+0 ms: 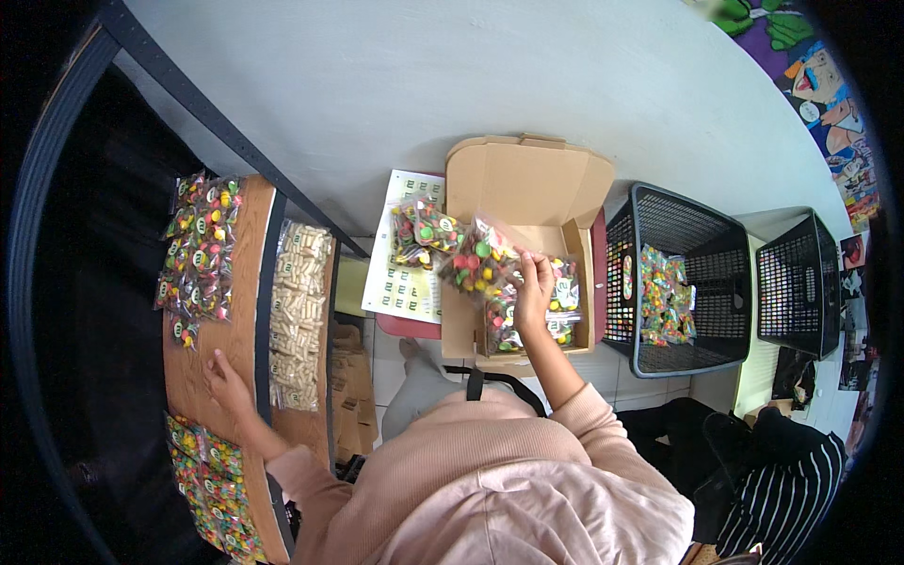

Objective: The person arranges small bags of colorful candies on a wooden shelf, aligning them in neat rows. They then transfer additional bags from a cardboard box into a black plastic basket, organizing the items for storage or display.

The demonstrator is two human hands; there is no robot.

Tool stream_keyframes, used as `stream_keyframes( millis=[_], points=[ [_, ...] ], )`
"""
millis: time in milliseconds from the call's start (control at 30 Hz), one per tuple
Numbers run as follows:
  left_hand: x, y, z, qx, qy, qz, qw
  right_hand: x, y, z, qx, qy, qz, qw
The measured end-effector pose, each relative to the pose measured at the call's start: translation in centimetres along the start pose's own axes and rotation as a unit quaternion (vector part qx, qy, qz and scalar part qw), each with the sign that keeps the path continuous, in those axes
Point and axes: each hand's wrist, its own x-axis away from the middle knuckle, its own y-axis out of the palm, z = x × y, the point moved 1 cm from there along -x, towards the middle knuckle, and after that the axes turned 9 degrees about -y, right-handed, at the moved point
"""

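My right hand (534, 293) pinches the edge of a clear plastic bag (480, 261) of red, green, yellow and dark round pieces, over the left side of an open cardboard box (526, 183). Similar bags (565, 286) lie inside the box, partly hidden by my hand and forearm. To the left, more such bags (424, 229) rest on a sheet of printed stickers (381, 282). My left hand (227, 381) holds nothing and has its fingers loosely bent over a wooden shelf (247, 282). Just beyond it on that shelf lie bags (205, 247) of the same round pieces.
Bags of small multicoloured pieces (212, 487) occupy the shelf's near end. A lower shelf carries bags of pale stick-shaped pieces (302, 318). Right of the box stands a black plastic crate (692, 212) with colourful bags (664, 296), then another crate (798, 282). A dark metal post (212, 106) rises at left.
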Motion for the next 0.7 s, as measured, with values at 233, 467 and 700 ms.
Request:
stream_keyframes(
  millis=[233,467,700],
  points=[
    [21.5,9.6,10.9,0.443,0.018,-0.535,0.719,0.9,-5.5,-1.5,-0.134,0.165,-0.127,0.969],
    [27.6,12.1,11.8,0.404,-0.114,-0.86,0.291,3.5,-6.3,-1.2,-0.221,0.187,-0.247,0.925],
    [25.0,12.0,10.3,0.421,-0.092,-0.711,0.556,5.0,-6.6,-0.6,-0.142,0.399,-0.236,0.875]
  ],
)
